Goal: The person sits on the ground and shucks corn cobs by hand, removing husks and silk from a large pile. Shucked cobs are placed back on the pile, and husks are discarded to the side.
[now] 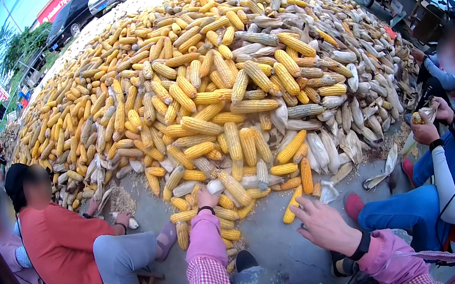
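Head view: your left hand (pixel 208 197) at heap edge, fingers hidden, grip unclear, touching pale husked cob (pixel 215 186). Your right hand (pixel 322 222) fingers spread, empty; yellow cob (pixel 292 205) just left of fingertips, long axis slanting up-right.

- Bare grey concrete ground (pixel 267 242), cracked near the lower middle;
- Heaped on it, a broad pile of husked yellow corn cobs (pixel 203 98);
- Along the pile's right edge, pale unhusked ears (pixel 348 117);
- Scattered loose husks (pixel 381 174) and kernels (pixel 122 199) at the near rim.
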Available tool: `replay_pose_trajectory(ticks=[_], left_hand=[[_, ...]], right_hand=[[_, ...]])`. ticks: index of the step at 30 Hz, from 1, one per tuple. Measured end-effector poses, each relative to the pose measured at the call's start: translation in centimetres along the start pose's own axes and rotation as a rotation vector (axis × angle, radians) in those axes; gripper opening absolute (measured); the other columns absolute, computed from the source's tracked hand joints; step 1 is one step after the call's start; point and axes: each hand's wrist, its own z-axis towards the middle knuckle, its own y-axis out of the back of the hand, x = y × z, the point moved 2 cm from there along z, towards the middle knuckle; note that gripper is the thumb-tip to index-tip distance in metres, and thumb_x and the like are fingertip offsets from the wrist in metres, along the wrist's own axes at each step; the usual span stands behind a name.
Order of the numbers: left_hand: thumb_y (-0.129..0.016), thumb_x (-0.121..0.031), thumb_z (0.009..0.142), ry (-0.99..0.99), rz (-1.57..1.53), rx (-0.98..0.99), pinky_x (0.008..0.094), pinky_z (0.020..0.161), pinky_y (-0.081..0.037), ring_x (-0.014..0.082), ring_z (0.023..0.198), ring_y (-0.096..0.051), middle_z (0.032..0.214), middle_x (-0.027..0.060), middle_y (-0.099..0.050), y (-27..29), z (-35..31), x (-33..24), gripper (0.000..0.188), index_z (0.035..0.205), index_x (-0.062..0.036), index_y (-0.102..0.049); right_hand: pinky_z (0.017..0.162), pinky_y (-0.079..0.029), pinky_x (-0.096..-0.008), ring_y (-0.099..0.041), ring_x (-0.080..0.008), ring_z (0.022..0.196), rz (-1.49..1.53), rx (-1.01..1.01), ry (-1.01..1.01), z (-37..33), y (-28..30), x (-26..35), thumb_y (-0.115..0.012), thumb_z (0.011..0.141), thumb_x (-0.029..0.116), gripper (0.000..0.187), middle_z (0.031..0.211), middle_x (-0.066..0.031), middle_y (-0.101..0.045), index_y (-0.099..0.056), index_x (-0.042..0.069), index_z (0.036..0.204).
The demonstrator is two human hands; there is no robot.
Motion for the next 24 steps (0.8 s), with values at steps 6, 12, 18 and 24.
replay_pose_trajectory(ticks=[6, 12, 18, 24], left_hand=[[-0.089, -0.040, 0.063, 0.026, 0.149, -0.040, 0.0461, 0.102, -0.045, 0.0408, 0.119, -0.053, 0.128, 0.0249, -0.052, 0.9, -0.3, -0.2, 0.088, 0.129, 0.0041, -0.051], [-0.089, -0.030, 0.062, 0.081, -0.189, 0.002, 0.0418, 0.097, -0.048, 0.0375, 0.110, -0.062, 0.119, 0.0254, -0.061, 0.3, -1.1, 1.0, 0.086, 0.128, 0.0036, -0.045], [-0.085, -0.042, 0.069, -0.108, -0.055, 0.007, 0.0449, 0.092, -0.051, 0.0439, 0.104, -0.064, 0.111, 0.0272, -0.065, -1.9, -4.7, -0.9, 0.082, 0.128, 0.0054, -0.053], [-0.075, -0.051, 0.079, 0.214, -0.477, 0.334, 0.0416, 0.080, -0.054, 0.0317, 0.086, -0.068, 0.102, 0.0163, -0.070, -0.4, -9.5, 1.4, 0.072, 0.125, 0.0024, -0.060]], right_hand=[[0.088, -0.052, -0.0381, -0.057, -0.0281, 0.110, 0.012, 0.022, 0.010, 0.5, -0.3, 0.2, -0.070, 0.085, 0.029, 0.061, 0.139, -0.0147, -0.049, -0.049, 0.005, 0.138], [0.087, -0.052, -0.0385, -0.057, -0.0284, 0.110, 0.023, 0.001, 0.050, 0.2, 0.1, 0.7, -0.070, 0.086, 0.029, 0.061, 0.138, -0.0149, -0.049, -0.050, 0.005, 0.138], [0.088, -0.052, -0.0391, -0.059, -0.0305, 0.110, 0.021, -0.026, 0.077, -0.2, 0.1, 0.8, -0.070, 0.086, 0.028, 0.059, 0.138, -0.0154, -0.049, -0.050, 0.005, 0.136], [0.087, -0.053, -0.0403, -0.059, -0.0316, 0.108, 0.068, -0.079, 0.167, 0.4, -0.7, 1.4, -0.072, 0.084, 0.028, 0.060, 0.136, -0.0158, -0.050, -0.050, 0.005, 0.135]])
